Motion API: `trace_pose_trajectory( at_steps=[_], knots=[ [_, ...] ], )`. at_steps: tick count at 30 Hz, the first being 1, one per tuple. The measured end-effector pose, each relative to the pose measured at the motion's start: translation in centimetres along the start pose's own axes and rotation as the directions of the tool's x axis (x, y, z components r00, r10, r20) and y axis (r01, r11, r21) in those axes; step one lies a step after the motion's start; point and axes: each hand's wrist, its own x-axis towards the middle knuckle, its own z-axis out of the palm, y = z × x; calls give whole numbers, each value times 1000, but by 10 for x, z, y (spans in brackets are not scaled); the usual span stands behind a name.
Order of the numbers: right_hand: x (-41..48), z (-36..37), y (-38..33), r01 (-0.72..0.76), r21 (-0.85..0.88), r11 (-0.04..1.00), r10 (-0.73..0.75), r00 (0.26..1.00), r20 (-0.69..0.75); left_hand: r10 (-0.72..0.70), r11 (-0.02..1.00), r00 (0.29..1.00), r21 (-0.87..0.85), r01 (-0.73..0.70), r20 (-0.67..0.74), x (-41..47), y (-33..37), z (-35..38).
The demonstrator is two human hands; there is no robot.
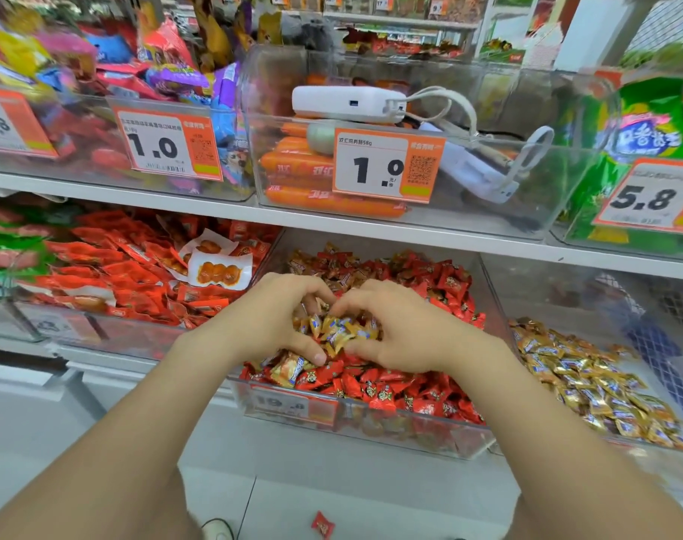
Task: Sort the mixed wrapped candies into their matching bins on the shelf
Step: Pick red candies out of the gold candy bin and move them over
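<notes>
1. Nearest me, a stray red candy [322,524] lies on the floor [371,500], just right of my shoe [217,530].
2. A little farther, the middle bin [371,426] on the lower shelf is heaped with red candies [390,387].
3. My left hand [269,321] and right hand [394,329] rest side by side on top of that heap. The fingers curl inward until the tips nearly meet on the far side, and the thumbs close the near side. Together the hands make a cupped ring, and both grasp one loose clump of gold candies [340,333] that lies between my palms on top of the red ones. One or two gold pieces lie outside the ring, just near my left thumb.
4. The matching right bin [566,298] lies to the right of my hands, just past the clear dividing wall, and its own gold pile [589,380] spreads along the bottom. My right hand is the nearer one. I judge the clump has to rise and travel right over that wall. As a loose bunch with no long axis, it could shed pieces on the way.
5. Farthest, on the upper shelf, a bin of sausages [312,169] has a white power bank [347,104] resting on it.
</notes>
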Motion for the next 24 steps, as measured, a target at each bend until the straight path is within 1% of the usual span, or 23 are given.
trace_pose_trajectory(
  at_steps=[2,6,9,11,13,16,19,20,21,24],
  knots=[
    [5,0,4,16,49,999,-14,999,-47,-8,1000,1000,7,8,-16,-1,0,-1],
    [8,-4,11,-15,93,996,30,987,-157,12,1000,997,19,-11,-75,-1,1,-3],
    [8,-8,10,-25,183,983,80,951,-298,14,1000,989,-18,-17,-146,-3,6,-6],
    [4,-13,8,-44,221,974,121,931,-344,-1,998,987,-56,-8,-163,-5,6,-5],
    [0,-15,7,-82,264,961,165,937,-309,-19,995,989,-101,4,-150,-7,7,-5],
    [-7,-17,9,-119,327,938,207,946,-251,-11,984,996,-180,-4,-84,-11,13,-5],
    [-12,-19,11,-98,242,965,166,945,-280,-41,985,997,-173,30,-62,-12,14,-4],
    [-13,-19,12,-88,237,968,159,940,-301,-53,985,997,-168,44,-54,-13,14,-4],
    [-14,-19,12,-77,261,962,159,937,-311,-63,984,997,-171,53,-52,-13,13,-4],
    [-17,-18,13,-81,323,943,176,945,-277,-84,982,994,-173,71,-71,-17,19,-7]
  ],
)
